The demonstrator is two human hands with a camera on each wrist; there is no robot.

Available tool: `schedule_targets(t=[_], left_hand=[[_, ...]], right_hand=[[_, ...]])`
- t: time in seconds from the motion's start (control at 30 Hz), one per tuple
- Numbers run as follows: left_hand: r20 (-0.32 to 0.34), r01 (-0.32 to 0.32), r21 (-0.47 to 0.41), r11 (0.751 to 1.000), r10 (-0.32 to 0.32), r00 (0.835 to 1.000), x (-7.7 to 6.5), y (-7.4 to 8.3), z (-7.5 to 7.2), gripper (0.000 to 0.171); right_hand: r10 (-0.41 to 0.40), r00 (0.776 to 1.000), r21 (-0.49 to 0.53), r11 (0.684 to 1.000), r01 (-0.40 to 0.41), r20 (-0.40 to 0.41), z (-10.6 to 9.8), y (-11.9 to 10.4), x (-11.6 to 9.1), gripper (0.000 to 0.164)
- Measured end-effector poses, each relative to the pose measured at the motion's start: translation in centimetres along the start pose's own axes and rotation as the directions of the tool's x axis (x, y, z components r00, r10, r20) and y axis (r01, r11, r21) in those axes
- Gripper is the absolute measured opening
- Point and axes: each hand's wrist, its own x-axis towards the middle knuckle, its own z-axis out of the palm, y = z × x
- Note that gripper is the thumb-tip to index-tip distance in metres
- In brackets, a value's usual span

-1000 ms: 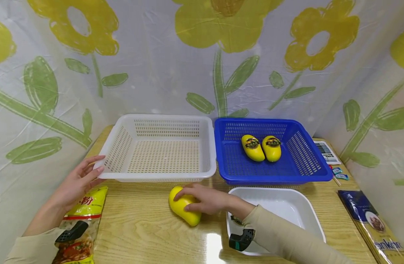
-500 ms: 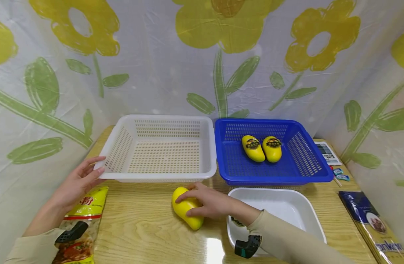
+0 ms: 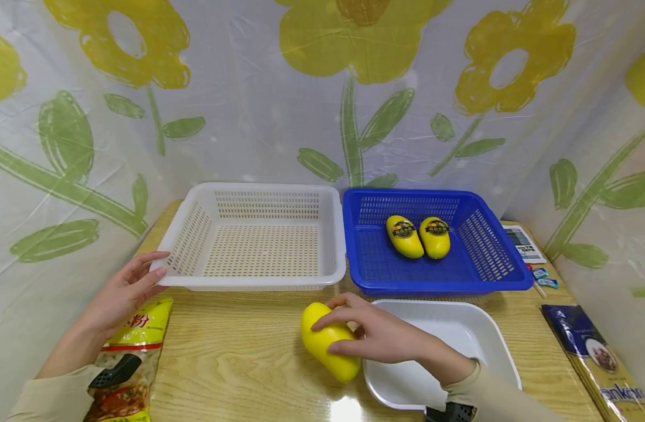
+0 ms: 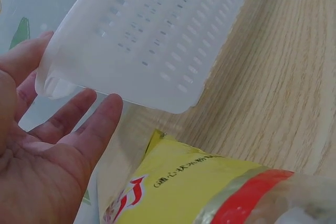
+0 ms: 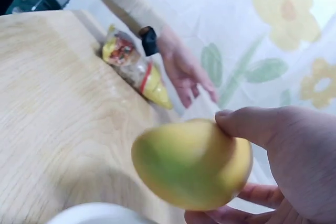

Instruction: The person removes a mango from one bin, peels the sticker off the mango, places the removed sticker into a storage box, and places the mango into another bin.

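My right hand (image 3: 377, 331) holds a smooth yellow mango (image 3: 326, 343) between thumb and fingers, over the table just left of the white tray (image 3: 491, 328). The right wrist view shows the mango's greenish side (image 5: 184, 166) and a soft shadow on the wood below it. My left hand (image 3: 135, 278) grips the front left corner of the white perforated basket (image 3: 253, 281). Seen from the left wrist, the thumb lies at the rim and the fingertips (image 4: 113, 103) reach under the basket's edge (image 4: 157, 51). Two mangoes with dark labels (image 3: 403, 234) lie in the blue basket (image 3: 433, 287).
A yellow food bag (image 3: 137, 340) lies under my left wrist. At the right edge are a dark blue and gold package (image 3: 591, 357), small candies (image 3: 543, 278) and a white printed card (image 3: 528, 246). A flowered curtain (image 3: 248, 117) closes off the back and sides.
The right hand has moved rightward and nearer the camera with the mango, which now looks larger and raised. The left hand stays at the white basket's corner.
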Motion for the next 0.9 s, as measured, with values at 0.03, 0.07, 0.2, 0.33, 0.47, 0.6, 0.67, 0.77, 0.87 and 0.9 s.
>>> schedule_targets(t=[0.03, 0.07, 0.2, 0.33, 0.47, 0.6, 0.67, 0.77, 0.87, 0.9], left_hand=[[-0.003, 0.004, 0.004, 1.000, -0.004, 1.000, 0.0, 0.0, 0.0, 0.041], [-0.006, 0.007, 0.004, 1.000, -0.007, 1.000, 0.0, 0.0, 0.0, 0.041], [-0.022, 0.029, 0.013, 0.999, -0.029, 0.999, -0.1, -0.1, 0.0, 0.042], [-0.038, 0.054, 0.031, 0.998, -0.053, 0.998, -0.1, 0.0, 0.0, 0.043], [-0.047, 0.061, 0.031, 0.998, -0.060, 0.997, -0.1, 0.1, 0.1, 0.042], [-0.053, 0.064, 0.026, 0.998, -0.063, 0.997, -0.1, 0.2, 0.1, 0.042], [-0.056, 0.067, 0.024, 0.998, -0.065, 0.996, -0.1, 0.3, 0.2, 0.042], [-0.059, 0.069, 0.024, 0.997, -0.067, 0.996, 0.0, 0.3, 0.3, 0.043], [-0.060, 0.072, 0.029, 0.997, -0.070, 0.996, 0.0, 0.2, 0.3, 0.044], [-0.061, 0.073, 0.030, 0.997, -0.071, 0.996, 0.0, 0.2, 0.2, 0.043]], right_hand=[[-0.003, 1.000, 0.002, 1.000, 0.003, -0.009, -0.2, 0.0, -0.4, 0.031], [-0.002, 1.000, 0.006, 1.000, 0.002, -0.018, -0.4, 0.0, -0.9, 0.031], [-0.021, 0.997, 0.040, 0.999, 0.024, -0.075, -1.5, 0.0, -2.5, 0.030], [-0.034, 0.981, 0.063, 0.997, 0.047, -0.193, -2.9, 0.1, -3.6, 0.032], [-0.001, 0.942, 0.059, 0.998, 0.022, -0.335, -4.3, -0.1, -3.9, 0.034], [0.044, 0.893, 0.069, 0.998, -0.015, -0.447, -5.6, -0.3, -3.3, 0.035], [0.071, 0.875, 0.093, 0.995, -0.030, -0.479, -6.2, -0.4, -2.7, 0.036], [0.111, 0.865, 0.150, 0.988, -0.041, -0.490, -7.0, -0.5, -1.3, 0.038], [0.133, 0.865, 0.181, 0.982, -0.050, -0.483, -7.7, -0.8, 0.7, 0.040], [0.136, 0.866, 0.188, 0.981, -0.050, -0.481, -7.9, -0.8, 1.5, 0.041]])
